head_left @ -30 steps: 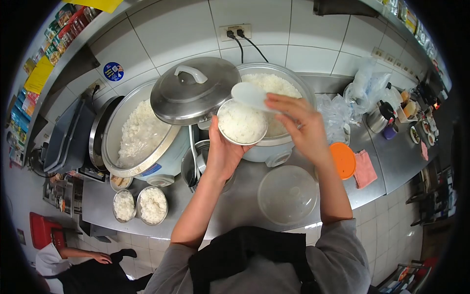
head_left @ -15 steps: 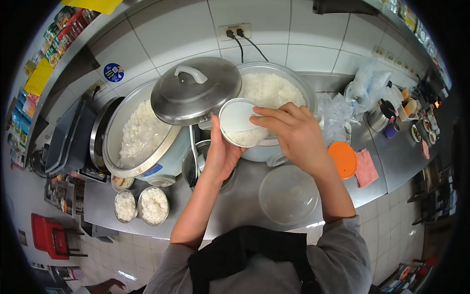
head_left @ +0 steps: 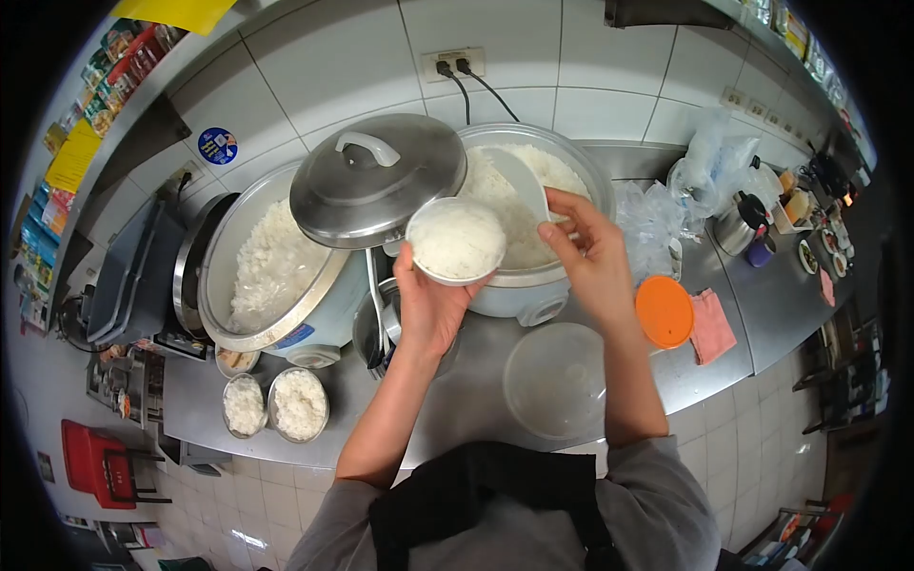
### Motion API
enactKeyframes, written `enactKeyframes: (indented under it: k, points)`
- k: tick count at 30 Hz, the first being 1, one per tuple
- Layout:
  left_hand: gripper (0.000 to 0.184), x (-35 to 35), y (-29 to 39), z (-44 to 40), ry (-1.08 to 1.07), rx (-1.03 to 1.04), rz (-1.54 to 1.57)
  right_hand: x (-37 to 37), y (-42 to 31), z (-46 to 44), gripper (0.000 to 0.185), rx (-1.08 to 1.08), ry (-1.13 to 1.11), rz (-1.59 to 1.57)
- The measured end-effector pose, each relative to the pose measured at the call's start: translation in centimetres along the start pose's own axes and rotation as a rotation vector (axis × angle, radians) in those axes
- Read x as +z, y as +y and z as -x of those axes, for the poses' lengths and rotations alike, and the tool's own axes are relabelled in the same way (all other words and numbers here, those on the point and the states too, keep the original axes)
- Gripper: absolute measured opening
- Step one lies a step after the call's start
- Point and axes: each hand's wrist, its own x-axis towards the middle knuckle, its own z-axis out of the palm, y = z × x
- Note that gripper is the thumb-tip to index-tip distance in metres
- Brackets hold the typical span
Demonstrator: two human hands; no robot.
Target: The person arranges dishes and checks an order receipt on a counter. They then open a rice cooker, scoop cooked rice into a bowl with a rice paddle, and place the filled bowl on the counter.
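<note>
My left hand (head_left: 433, 309) is closed around a bowl of rice (head_left: 456, 240), its white rice mounded smoothly above the rim. In my right hand (head_left: 588, 249) is a white rice paddle (head_left: 520, 184), gripped near its end, with its blade in or against the rice of the right-hand rice cooker (head_left: 592, 171). A metal lid (head_left: 376, 181) with a pale handle rests tilted across the gap between this cooker and the left-hand rice cooker (head_left: 286, 333). That second cooker also holds white rice (head_left: 271, 262).
Two filled rice bowls (head_left: 298, 405) stand at the counter's front left. A metal pot (head_left: 367, 328) with a long-handled utensil sits between the cookers. A clear round lid (head_left: 555, 381), an orange lid (head_left: 665, 312), a pink cloth (head_left: 711, 326) and plastic bags (head_left: 657, 214) lie rightward.
The paddle has moved off the bowl, right and away from me, into the right cooker. The mounded rice in the bowl is now uncovered.
</note>
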Motion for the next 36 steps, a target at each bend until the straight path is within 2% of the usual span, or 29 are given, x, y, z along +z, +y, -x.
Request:
enactKeyframes:
  k: [2, 5, 8, 9, 12, 13, 17, 19, 22, 25, 28, 31, 36]
  points:
    - [0.073, 0.0, -0.3, -0.2, 0.035, 0.081, 0.069, 1.9, 1.3, 1.5, 0.035, 0.083, 0.079, -0.200]
    - [0.071, -0.1, -0.7, -0.2, 0.093, 0.176, 0.092, 5.1, 1.0, 4.0, 0.039, 0.051, 0.083, -0.223]
    - [0.071, -0.8, -1.2, 0.0, 0.105, 0.227, 0.037, 6.4, -0.5, 4.6, 0.037, -0.095, 0.124, 0.014]
    - [0.071, -0.8, -1.2, 0.1, 0.114, 0.248, 0.041, 6.2, 0.1, 4.3, 0.039, -0.059, 0.086, -0.050]
    - [0.072, 0.0, -0.4, 0.3, 0.139, 0.301, 0.099, 5.8, 0.8, 3.7, 0.042, 0.098, 0.176, -0.423]
    - [0.072, 0.3, -0.1, 0.4, 0.145, 0.313, 0.127, 5.6, 1.0, 3.7, 0.043, 0.125, 0.152, -0.399]
    - [0.074, -0.2, 0.0, 0.4, 0.189, 0.358, 0.148, 7.1, 1.1, 5.2, 0.042, 0.292, 0.014, -0.630]
    - [0.076, -0.3, -0.1, 0.5, 0.215, 0.359, 0.153, 8.1, 0.7, 5.6, 0.044, 0.183, 0.073, -0.633]
    - [0.074, -2.2, -1.0, 0.4, 0.125, 0.330, 0.205, 9.3, 0.0, 5.7, 0.049, 0.098, 0.109, -0.544]
    - [0.074, -1.7, -0.9, 1.3, 0.193, 0.274, 0.151, 10.1, -0.1, 5.9, 0.049, 0.070, 0.103, -0.345]
    - [0.073, -2.2, -0.9, 1.4, 0.201, 0.307, 0.053, 10.6, 0.1, 6.0, 0.047, -0.129, 0.122, -0.165]
    - [0.072, -2.3, -0.8, 1.9, 0.197, 0.285, 0.047, 10.0, -1.2, 5.9, 0.043, -0.129, 0.063, -0.114]
    - [0.071, -1.4, 0.1, 2.1, 0.173, 0.375, 0.133, 8.1, -1.1, 4.2, 0.039, -0.204, -0.017, -0.046]
